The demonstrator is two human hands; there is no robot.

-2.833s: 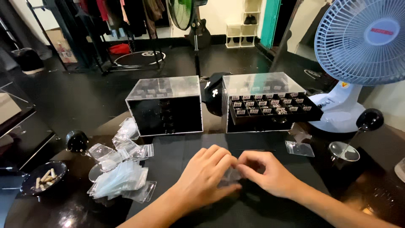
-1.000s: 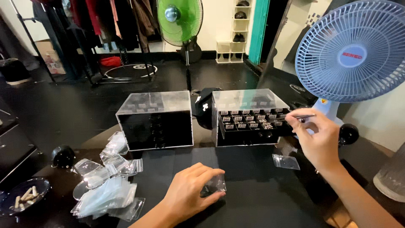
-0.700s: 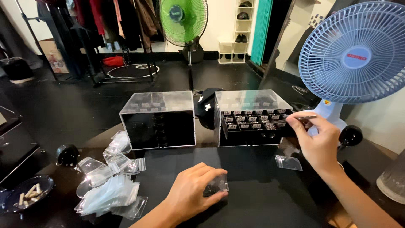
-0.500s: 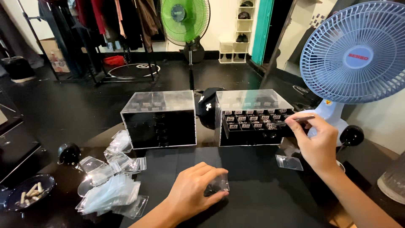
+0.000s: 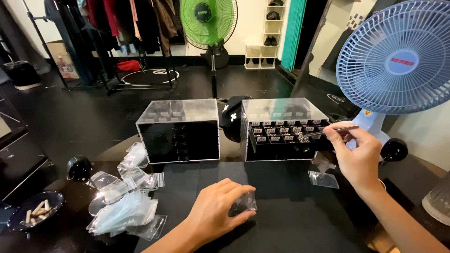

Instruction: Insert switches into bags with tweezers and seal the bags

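Resting on a black table [image 5: 290, 225], left fingers [image 5: 234, 194] grip a bag [image 5: 246, 204], right fingers [image 5: 335, 133] pinch tweezers [image 5: 328, 132].

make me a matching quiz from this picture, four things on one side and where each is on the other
Things:
1. tweezers
2. small bag
3. bag pile
4. dish

Places:
A. under the left hand's fingers
B. far left edge of the table
C. in the right hand, tips at the open drawer
D. on the table, left of the left hand

Pairs: 1-C, 2-A, 3-D, 4-B
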